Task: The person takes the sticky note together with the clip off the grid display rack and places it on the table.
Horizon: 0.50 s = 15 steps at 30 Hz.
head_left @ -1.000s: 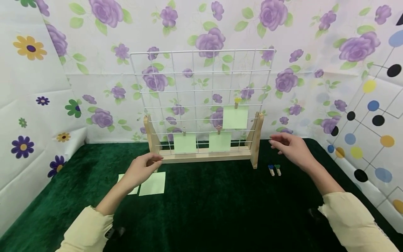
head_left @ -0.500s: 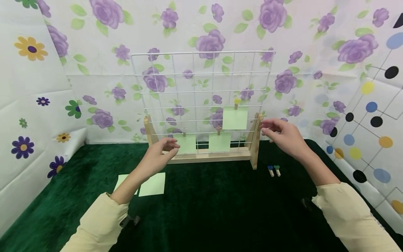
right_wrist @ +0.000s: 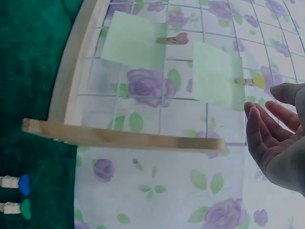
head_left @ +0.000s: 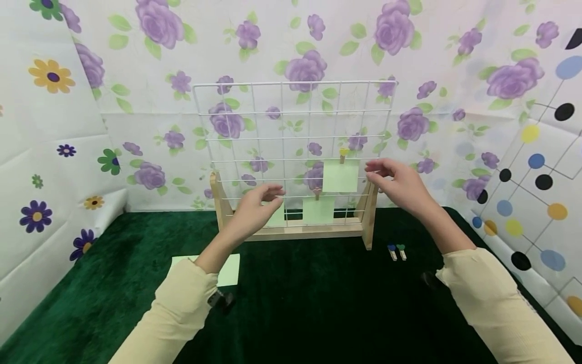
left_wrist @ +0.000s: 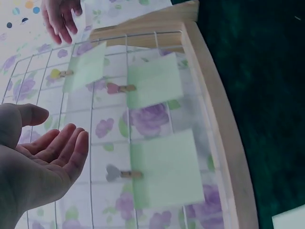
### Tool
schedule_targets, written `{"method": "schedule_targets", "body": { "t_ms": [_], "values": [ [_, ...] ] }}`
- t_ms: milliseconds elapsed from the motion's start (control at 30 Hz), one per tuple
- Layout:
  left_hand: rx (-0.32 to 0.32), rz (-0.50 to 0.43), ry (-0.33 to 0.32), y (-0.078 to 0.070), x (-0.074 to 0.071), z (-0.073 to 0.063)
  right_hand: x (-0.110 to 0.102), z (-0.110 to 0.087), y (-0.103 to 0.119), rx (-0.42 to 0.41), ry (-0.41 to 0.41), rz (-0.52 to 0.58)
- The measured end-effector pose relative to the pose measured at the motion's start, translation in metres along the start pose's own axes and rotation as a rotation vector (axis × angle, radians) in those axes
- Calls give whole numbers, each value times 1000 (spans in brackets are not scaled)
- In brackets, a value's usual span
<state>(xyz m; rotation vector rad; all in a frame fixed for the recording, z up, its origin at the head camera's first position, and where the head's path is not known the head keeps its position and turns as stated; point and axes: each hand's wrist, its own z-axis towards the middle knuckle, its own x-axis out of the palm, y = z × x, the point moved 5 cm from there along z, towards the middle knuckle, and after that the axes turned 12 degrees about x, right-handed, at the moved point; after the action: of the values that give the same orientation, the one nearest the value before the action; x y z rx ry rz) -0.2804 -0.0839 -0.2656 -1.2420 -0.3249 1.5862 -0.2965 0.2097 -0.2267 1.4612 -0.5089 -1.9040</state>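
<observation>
Hands first, from the head view: left hand (head_left: 254, 210) and right hand (head_left: 400, 184) hover relaxed and empty before the wire grid (head_left: 295, 146) at the desk's back edge, probably reaching for the clipped notes.
Left wrist: fingers loose beside the lowest note (left_wrist: 167, 169).
Right wrist: fingers straight near the yellow clip (right_wrist: 252, 81); spare pegs (right_wrist: 14, 195) lie on the desk
</observation>
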Motion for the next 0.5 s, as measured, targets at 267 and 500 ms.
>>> {"method": "schedule_targets", "body": {
  "t_ms": [267, 500],
  "values": [
    [12, -13, 30, -14, 16, 30, 2, 17, 17, 9, -17, -25],
    [-20, -51, 15, -14, 28, 50, 5, 28, 24, 23, -18, -33]
  ]
}}
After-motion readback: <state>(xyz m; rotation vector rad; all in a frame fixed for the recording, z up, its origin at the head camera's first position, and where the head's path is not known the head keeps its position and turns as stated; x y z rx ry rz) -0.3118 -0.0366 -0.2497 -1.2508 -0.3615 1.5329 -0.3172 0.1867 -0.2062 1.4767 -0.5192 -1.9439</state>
